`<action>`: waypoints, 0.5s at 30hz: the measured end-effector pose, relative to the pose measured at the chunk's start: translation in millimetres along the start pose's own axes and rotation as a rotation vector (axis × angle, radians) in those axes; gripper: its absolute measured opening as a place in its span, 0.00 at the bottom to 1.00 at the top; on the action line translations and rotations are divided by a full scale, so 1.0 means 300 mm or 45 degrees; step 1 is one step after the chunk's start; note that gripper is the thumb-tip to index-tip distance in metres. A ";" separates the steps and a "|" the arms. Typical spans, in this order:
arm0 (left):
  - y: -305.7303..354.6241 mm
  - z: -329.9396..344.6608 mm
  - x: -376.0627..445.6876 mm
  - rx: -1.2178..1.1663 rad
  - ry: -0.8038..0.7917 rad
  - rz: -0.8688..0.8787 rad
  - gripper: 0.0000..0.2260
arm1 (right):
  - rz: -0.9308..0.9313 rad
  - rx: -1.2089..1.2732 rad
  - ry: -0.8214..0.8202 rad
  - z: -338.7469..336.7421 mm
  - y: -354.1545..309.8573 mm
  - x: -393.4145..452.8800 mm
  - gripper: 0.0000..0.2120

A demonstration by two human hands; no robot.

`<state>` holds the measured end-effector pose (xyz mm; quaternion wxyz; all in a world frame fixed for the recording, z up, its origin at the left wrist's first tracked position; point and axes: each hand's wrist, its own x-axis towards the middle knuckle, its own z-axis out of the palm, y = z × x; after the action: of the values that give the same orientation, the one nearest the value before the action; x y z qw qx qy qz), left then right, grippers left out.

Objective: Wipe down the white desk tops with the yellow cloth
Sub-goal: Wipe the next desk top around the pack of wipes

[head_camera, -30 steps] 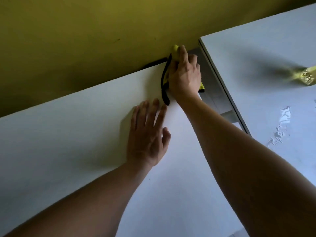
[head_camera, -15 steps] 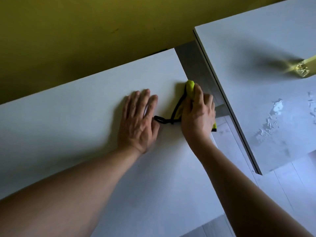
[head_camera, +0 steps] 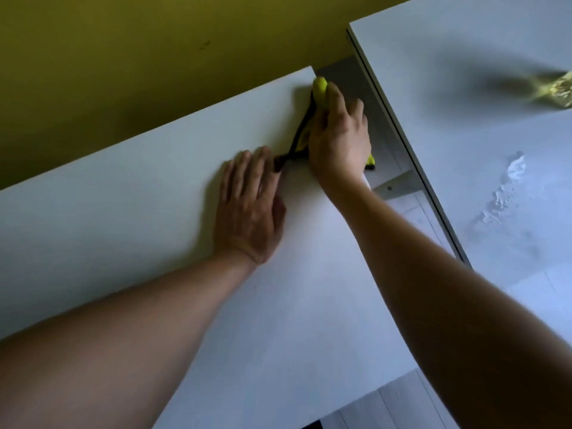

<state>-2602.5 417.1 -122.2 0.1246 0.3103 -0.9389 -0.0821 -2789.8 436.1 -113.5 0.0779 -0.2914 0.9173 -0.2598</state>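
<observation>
A white desk top (head_camera: 123, 212) fills the left and middle of the view. My right hand (head_camera: 340, 140) presses the yellow cloth (head_camera: 320, 88) with its black edging onto the desk's far right corner, the fingers curled over the cloth. Most of the cloth is hidden under that hand. My left hand (head_camera: 250, 209) lies flat on the desk just left of the cloth, fingers straight, and its fingertips touch the black edging. A second white desk top (head_camera: 464, 103) stands to the right, across a narrow gap.
An olive-yellow wall (head_camera: 139, 57) runs along the back of both desks. The right desk carries a wet or peeling patch (head_camera: 504, 193) and a blurred yellowish object (head_camera: 554, 88) at the far right edge. Pale floor (head_camera: 387, 410) shows in the gap below.
My right hand has slid the cloth along the desk's right edge, first toward me and now back up to the far corner. My left hand stayed flat beside it.
</observation>
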 end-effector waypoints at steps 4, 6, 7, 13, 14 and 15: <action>0.014 -0.005 0.000 -0.012 0.006 -0.002 0.27 | 0.132 0.021 0.031 -0.128 0.163 -0.304 0.26; 0.018 -0.005 -0.001 -0.013 0.002 -0.003 0.27 | 0.193 0.021 0.021 -0.164 0.205 -0.391 0.26; 0.018 -0.004 0.001 -0.017 -0.003 -0.004 0.27 | 0.222 0.010 0.026 -0.169 0.208 -0.397 0.26; 0.006 0.004 -0.001 -0.021 0.031 -0.004 0.26 | 0.162 -0.106 0.009 -0.048 0.045 -0.116 0.27; 0.004 0.004 0.000 -0.024 0.042 0.001 0.25 | 0.137 -0.110 -0.008 -0.027 0.013 -0.059 0.26; 0.002 0.003 0.002 -0.022 0.053 0.004 0.24 | 0.118 -0.101 -0.020 -0.012 -0.013 -0.015 0.26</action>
<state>-2603.4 417.3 -123.0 0.1469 0.3092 -0.9358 -0.0835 -2785.4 437.6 -108.4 0.0854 -0.2533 0.9388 -0.2172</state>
